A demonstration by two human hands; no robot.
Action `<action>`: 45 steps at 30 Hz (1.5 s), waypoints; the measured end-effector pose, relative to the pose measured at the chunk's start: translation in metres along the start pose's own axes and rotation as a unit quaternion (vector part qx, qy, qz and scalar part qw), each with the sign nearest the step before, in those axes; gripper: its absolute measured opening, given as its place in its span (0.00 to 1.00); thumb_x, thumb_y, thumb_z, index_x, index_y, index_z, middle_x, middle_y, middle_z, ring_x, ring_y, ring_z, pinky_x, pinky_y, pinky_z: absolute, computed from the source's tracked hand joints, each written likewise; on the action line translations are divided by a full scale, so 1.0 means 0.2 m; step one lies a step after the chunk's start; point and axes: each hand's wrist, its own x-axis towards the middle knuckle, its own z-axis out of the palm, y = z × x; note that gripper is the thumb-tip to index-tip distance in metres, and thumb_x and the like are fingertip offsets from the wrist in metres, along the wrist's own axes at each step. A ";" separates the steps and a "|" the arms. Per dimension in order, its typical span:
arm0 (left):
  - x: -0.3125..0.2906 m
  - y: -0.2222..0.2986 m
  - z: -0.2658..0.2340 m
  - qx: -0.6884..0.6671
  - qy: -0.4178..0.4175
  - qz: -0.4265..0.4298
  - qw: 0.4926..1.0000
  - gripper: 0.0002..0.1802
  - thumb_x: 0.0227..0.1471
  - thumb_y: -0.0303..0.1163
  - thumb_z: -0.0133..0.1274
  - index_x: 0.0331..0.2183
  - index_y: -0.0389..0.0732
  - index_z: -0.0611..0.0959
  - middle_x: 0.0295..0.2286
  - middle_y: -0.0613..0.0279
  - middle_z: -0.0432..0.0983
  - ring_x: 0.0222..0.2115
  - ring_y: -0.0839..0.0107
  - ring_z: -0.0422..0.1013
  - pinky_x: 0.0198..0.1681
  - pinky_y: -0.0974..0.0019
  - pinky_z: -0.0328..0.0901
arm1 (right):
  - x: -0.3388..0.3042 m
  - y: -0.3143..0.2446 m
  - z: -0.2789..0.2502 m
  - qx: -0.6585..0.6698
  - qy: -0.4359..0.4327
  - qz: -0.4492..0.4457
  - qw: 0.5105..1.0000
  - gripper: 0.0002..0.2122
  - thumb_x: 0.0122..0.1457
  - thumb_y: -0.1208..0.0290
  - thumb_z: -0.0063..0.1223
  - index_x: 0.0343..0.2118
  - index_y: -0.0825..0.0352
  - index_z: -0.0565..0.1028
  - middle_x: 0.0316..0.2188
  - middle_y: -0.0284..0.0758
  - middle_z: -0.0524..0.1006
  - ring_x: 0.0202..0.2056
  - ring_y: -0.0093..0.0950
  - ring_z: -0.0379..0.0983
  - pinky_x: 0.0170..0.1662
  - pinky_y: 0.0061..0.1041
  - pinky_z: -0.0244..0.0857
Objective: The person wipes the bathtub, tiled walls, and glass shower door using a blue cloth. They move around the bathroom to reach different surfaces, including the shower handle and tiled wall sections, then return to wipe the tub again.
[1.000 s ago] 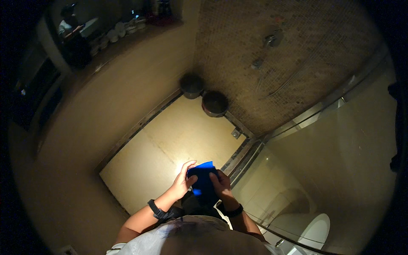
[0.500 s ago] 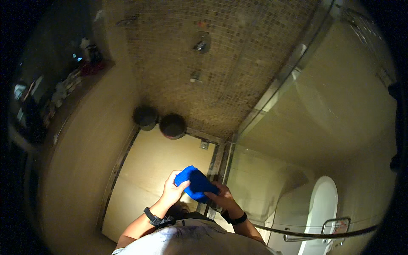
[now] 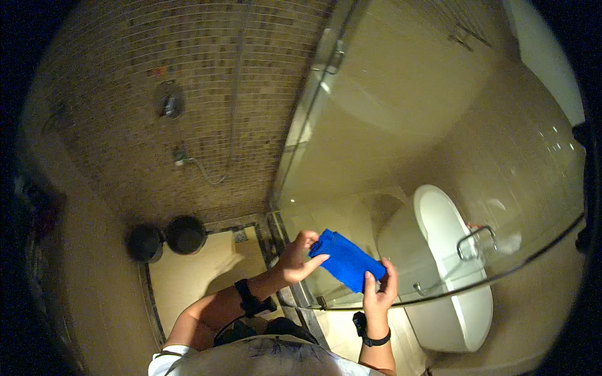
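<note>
A folded blue cloth is held in front of my body, slanting down to the right. My left hand pinches its upper left end, thumb on top and fingers underneath. At the lower right end my right hand grips the cloth with the thumb laid over the near face. Black bands circle both of my wrists. The cloth is above the glass panel's edge, apart from the floor.
A curved glass shower panel with a bar handle stands to the right. Through it shows a white bathtub. Two dark buckets, one of them the right bucket, stand by the mosaic wall with a shower valve.
My view has turned to the right, and both hands have carried the blue cloth from over the shower floor toward the glass panel and bathtub. Both hands still grip it.
</note>
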 end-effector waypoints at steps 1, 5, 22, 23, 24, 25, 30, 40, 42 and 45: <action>0.07 0.01 0.07 -0.043 0.009 0.010 0.999 0.26 0.47 0.31 0.64 0.44 0.39 0.68 0.36 0.52 0.73 0.37 0.63 0.72 0.43 0.61 0.67 | 0.02 -0.04 -0.05 -0.049 0.023 -0.052 0.997 0.18 0.52 0.80 0.57 0.47 0.71 0.70 0.42 0.45 0.73 0.44 0.37 0.71 0.48 0.32 0.65; 0.25 0.15 0.35 -0.094 -0.021 0.035 0.995 0.26 0.43 0.28 0.66 0.41 0.38 0.70 0.35 0.61 0.73 0.39 0.72 0.71 0.45 0.67 0.66 | 0.08 -0.14 -0.28 -0.226 0.157 -0.203 0.940 0.20 0.50 0.85 0.56 0.47 0.70 0.70 0.44 0.49 0.71 0.44 0.43 0.69 0.49 0.36 0.64; 0.57 0.24 1.00 -0.142 0.019 0.121 0.982 0.23 0.44 0.25 0.65 0.37 0.38 0.68 0.29 0.55 0.72 0.29 0.66 0.71 0.34 0.65 0.68 | 0.24 -0.04 -0.54 -0.591 0.135 -0.213 0.767 0.26 0.48 0.66 0.63 0.52 0.62 0.72 0.59 0.47 0.61 0.60 0.49 0.53 0.62 0.48 0.45; 0.57 0.22 1.00 -0.138 0.033 0.139 0.980 0.23 0.44 0.24 0.65 0.37 0.38 0.68 0.29 0.55 0.72 0.29 0.66 0.71 0.34 0.65 0.68 | 0.24 -0.02 -0.52 -0.615 0.126 -0.220 0.747 0.26 0.47 0.67 0.63 0.53 0.57 0.72 0.60 0.47 0.59 0.62 0.49 0.51 0.62 0.48 0.45; 0.58 0.20 1.00 -0.140 0.028 0.166 0.976 0.24 0.43 0.24 0.65 0.37 0.38 0.67 0.31 0.53 0.72 0.29 0.62 0.71 0.33 0.64 0.67 | 0.24 0.00 -0.52 -0.627 0.133 -0.216 0.736 0.26 0.47 0.68 0.63 0.52 0.56 0.73 0.61 0.47 0.59 0.62 0.49 0.51 0.62 0.49 0.45; 0.59 0.18 1.00 -0.136 0.025 0.198 0.970 0.25 0.41 0.23 0.66 0.38 0.39 0.68 0.33 0.52 0.71 0.31 0.61 0.71 0.34 0.62 0.67 | 0.24 0.02 -0.51 -0.646 0.128 -0.199 0.726 0.25 0.47 0.70 0.62 0.52 0.56 0.73 0.61 0.47 0.58 0.63 0.48 0.50 0.62 0.49 0.45; 0.66 0.11 0.94 -0.035 0.086 0.428 0.899 0.25 0.41 0.30 0.65 0.42 0.46 0.73 0.46 0.56 0.68 0.46 0.60 0.66 0.49 0.54 0.60 | 0.24 0.08 -0.46 -0.670 0.155 -0.170 0.706 0.21 0.51 0.75 0.56 0.51 0.55 0.74 0.60 0.49 0.59 0.62 0.53 0.50 0.62 0.50 0.47; 0.98 0.33 0.99 0.134 -0.003 0.589 0.797 0.26 0.51 0.42 0.49 0.54 0.58 0.73 0.61 0.69 0.56 0.64 0.56 0.43 0.65 0.43 0.36 | 0.44 -0.01 -0.40 -0.686 0.249 -0.135 0.670 0.20 0.51 0.81 0.50 0.49 0.60 0.73 0.60 0.54 0.57 0.60 0.59 0.51 0.60 0.54 0.50; 1.06 0.41 0.99 0.125 -0.019 0.605 0.786 0.28 0.49 0.44 0.50 0.54 0.56 0.73 0.61 0.67 0.56 0.63 0.54 0.46 0.64 0.43 0.39 | 0.50 -0.08 -0.45 -0.681 0.260 -0.133 0.672 0.22 0.52 0.79 0.48 0.52 0.60 0.71 0.60 0.54 0.56 0.60 0.60 0.50 0.60 0.55 0.49; 1.10 0.47 0.98 0.078 -0.060 0.604 0.791 0.33 0.45 0.49 0.53 0.55 0.55 0.73 0.60 0.64 0.58 0.63 0.53 0.48 0.64 0.43 0.40 | 0.51 -0.14 -0.48 -0.671 0.243 -0.124 0.689 0.24 0.53 0.67 0.49 0.56 0.60 0.68 0.62 0.53 0.54 0.61 0.60 0.47 0.61 0.55 0.45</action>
